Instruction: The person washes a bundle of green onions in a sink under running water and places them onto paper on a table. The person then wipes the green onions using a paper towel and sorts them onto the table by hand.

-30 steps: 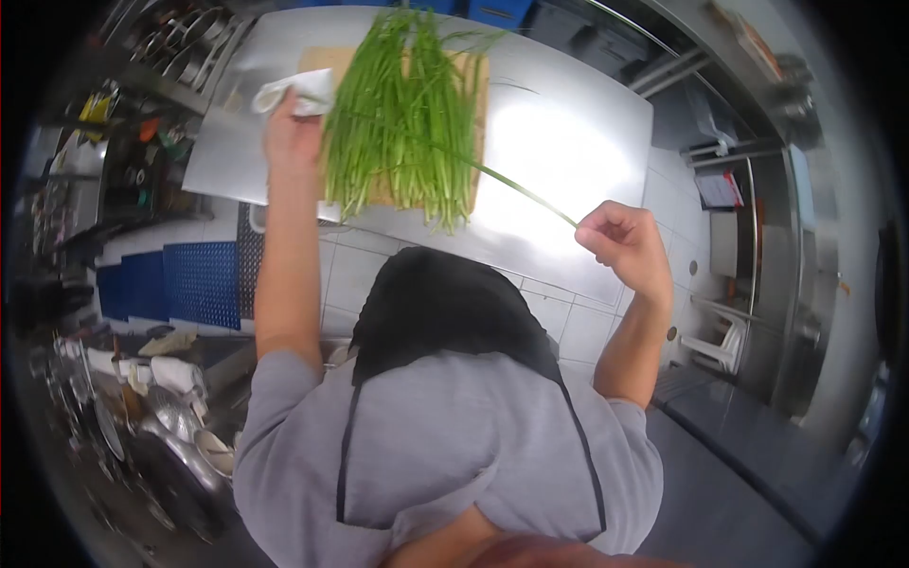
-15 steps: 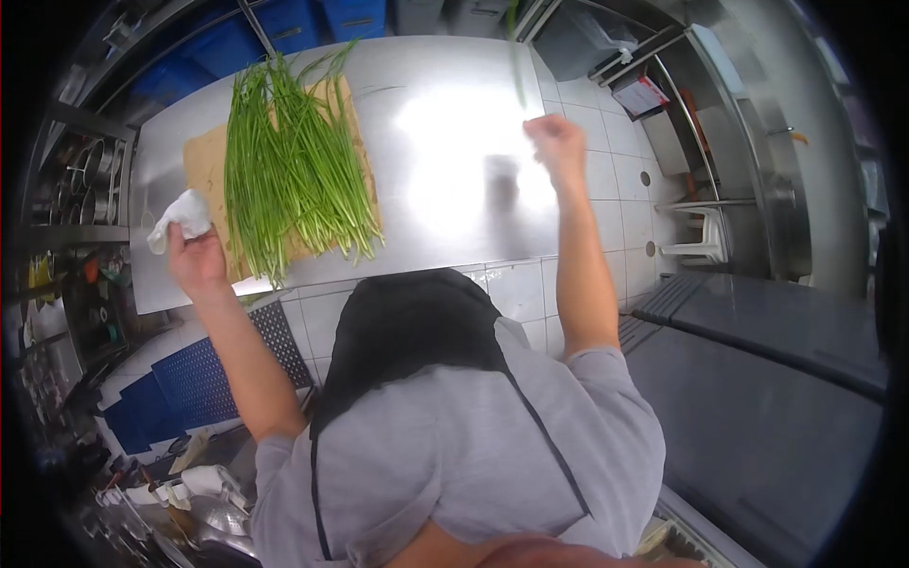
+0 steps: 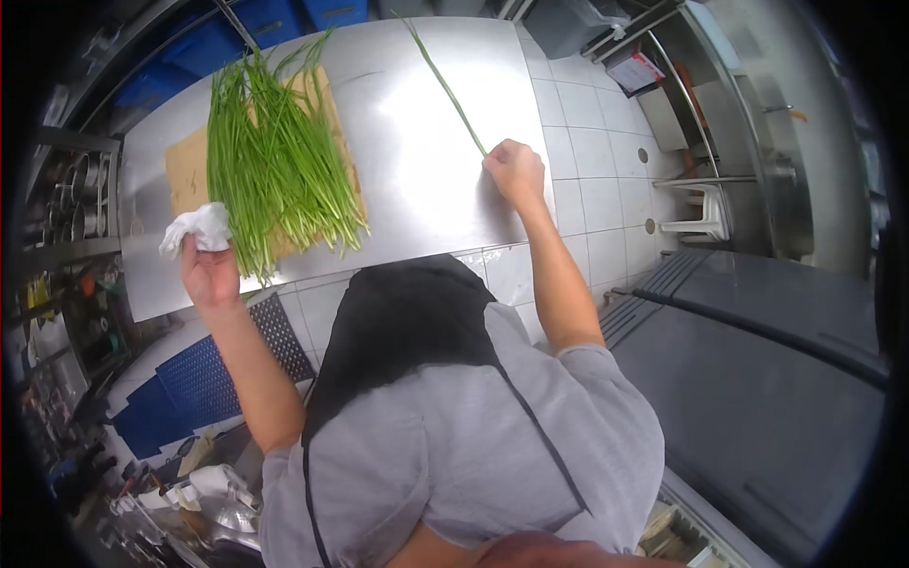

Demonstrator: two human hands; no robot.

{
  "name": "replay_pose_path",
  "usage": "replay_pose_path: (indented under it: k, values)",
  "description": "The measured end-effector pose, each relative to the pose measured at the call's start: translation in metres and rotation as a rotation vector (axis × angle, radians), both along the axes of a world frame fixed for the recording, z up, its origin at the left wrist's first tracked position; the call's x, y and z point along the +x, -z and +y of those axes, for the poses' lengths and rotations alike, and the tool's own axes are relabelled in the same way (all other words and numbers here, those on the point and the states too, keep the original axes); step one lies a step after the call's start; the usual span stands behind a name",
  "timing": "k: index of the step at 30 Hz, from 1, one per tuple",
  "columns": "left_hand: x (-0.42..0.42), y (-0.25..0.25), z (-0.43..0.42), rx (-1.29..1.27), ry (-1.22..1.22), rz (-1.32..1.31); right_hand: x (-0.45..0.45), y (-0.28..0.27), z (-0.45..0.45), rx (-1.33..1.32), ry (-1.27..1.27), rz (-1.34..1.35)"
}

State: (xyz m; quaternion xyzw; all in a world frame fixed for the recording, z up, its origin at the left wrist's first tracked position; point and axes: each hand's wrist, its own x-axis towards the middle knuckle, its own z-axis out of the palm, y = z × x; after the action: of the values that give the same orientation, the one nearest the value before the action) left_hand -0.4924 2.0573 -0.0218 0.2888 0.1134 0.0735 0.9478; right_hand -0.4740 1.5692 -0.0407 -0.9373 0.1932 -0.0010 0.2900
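Observation:
A large bunch of long green chives (image 3: 279,161) lies spread over brown paper (image 3: 187,166), pale cut ends toward me. Left of those ends, my left hand (image 3: 209,275) is closed on a crumpled white cloth (image 3: 201,228). My right hand (image 3: 517,173) pinches the lower end of a single chive stalk (image 3: 445,85) near the right side of the metal table (image 3: 426,213). That stalk slants away up and to the left across the shiny tabletop.
Blue bins (image 3: 270,21) and grey bins stand beyond the far edge. Pots on a rack (image 3: 85,194) are at left. A white plastic stool (image 3: 699,216) stands on the tiled floor at right, with a large grey-topped unit (image 3: 739,379) nearer me.
My right hand has come left and slightly nearer me, laying the stalk, earlier blurred and upright past the table edge, across the tabletop. My left hand and the cloth have shifted slightly right.

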Motion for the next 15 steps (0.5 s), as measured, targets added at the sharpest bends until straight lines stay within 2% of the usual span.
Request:
replay_pose_path:
  k: [2, 4, 5, 6, 7, 9, 11, 15]
  values:
    - [0.001, 0.0, -0.007, -0.018, 0.031, -0.018, 0.002, 0.001, 0.001, -0.021, -0.027, -0.001]
    - [-0.001, 0.001, -0.004, -0.046, 0.044, -0.058, 0.005, 0.013, -0.003, -0.177, -0.101, -0.152]
    - [-0.002, 0.003, -0.002, -0.021, 0.003, -0.053, 0.007, 0.0, 0.007, -0.215, -0.104, -0.193]
    - [-0.004, 0.003, -0.002, -0.053, -0.012, -0.099, 0.011, -0.016, 0.018, -0.118, -0.097, -0.174]
    - [-0.006, -0.012, -0.011, 0.019, -0.108, 0.002, 0.016, -0.032, 0.031, -0.04, -0.154, -0.129]
    - [-0.014, -0.018, -0.009, 0.034, -0.136, 0.013, 0.023, -0.048, 0.066, 0.028, -0.349, -0.171]
    - [-0.023, -0.03, -0.01, 0.062, -0.129, 0.012, 0.034, -0.045, 0.107, 0.068, -0.604, -0.413]
    - [-0.038, -0.025, 0.002, 0.067, -0.303, 0.065, 0.064, -0.044, 0.189, 0.07, -0.797, -0.14]
